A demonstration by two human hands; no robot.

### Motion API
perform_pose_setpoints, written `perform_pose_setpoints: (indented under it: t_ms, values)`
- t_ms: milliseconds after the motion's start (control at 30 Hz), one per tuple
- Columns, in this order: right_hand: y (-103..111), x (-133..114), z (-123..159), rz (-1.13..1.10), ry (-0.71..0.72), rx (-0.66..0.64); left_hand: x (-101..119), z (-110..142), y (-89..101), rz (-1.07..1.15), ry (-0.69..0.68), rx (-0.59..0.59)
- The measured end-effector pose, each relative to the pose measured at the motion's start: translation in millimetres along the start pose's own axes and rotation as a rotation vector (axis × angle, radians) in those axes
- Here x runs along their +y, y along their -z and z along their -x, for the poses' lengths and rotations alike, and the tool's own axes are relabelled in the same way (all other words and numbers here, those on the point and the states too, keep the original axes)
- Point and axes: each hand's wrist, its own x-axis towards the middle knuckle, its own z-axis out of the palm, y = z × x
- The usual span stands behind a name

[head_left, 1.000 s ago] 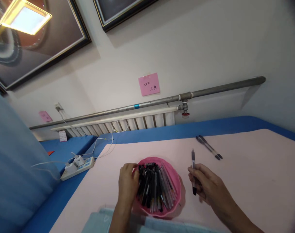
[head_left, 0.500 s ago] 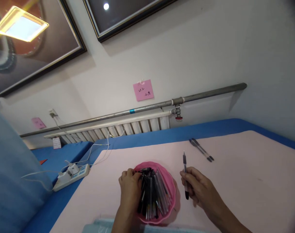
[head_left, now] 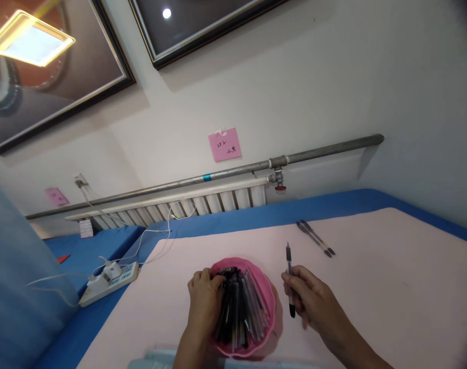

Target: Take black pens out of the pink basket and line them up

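Observation:
My right hand (head_left: 309,293) pinches a clear-barrelled pen (head_left: 289,267) with a black grip, its bare point up and its black end down, right of the bowl. At the left side of the scalloped pink bowl (head_left: 272,293), my left hand (head_left: 204,297) has its fingers curled over the rim against the upper ends of the contents; what they grip is hidden. Several black and clear pen parts (head_left: 239,307) lie packed lengthwise in the bowl. Beyond my right hand, two pens (head_left: 316,238) rest side by side on the pink sheet (head_left: 372,287).
A white power strip (head_left: 112,284) with plugs and cords lies on the blue surface (head_left: 233,222) at left. A light-blue cloth (head_left: 152,359) is at the near edge. Behind stand a white radiator (head_left: 218,200), a grey pipe (head_left: 329,148) and a red-handled valve (head_left: 280,188).
The view has shifted slightly. My right hand still holds the pen upright, and my left hand stays at the bowl's left side with little visible movement.

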Motion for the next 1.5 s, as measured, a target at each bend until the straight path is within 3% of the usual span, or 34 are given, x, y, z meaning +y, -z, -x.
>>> perform_pose_setpoints:
  t_ms: [233, 433, 500, 667, 833, 1133, 1500]
  values:
    - [0, -3, 3, 0.011, -0.001, 0.003, -1, -1, -1.1, 0.084, -0.005, 0.022]
    - [-1, -2, 3, 0.049, 0.039, -0.018, -5, -1, -0.5, 0.355, 0.024, 0.095]
    - [-2, -2, 5, 0.111, 0.14, -0.058, -5, 1, 2.0, 0.544, 0.055, 0.086]
    - [-9, 1, 15, 0.412, 0.493, -0.226, -1, 7, 9.6, 1.338, 0.137, 0.01]
    - [-9, 7, 15, 0.632, 0.662, -0.249, 2, 11, 12.9, 1.669, 0.209, -0.088]
    - [-6, 20, 7, 0.849, 0.834, -0.174, 10, 15, 13.0, 1.673, 0.121, -0.213]
    - [-6, 15, 9, 0.939, 0.883, -0.153, 7, 16, 9.3, 1.552, 0.08, -0.259]
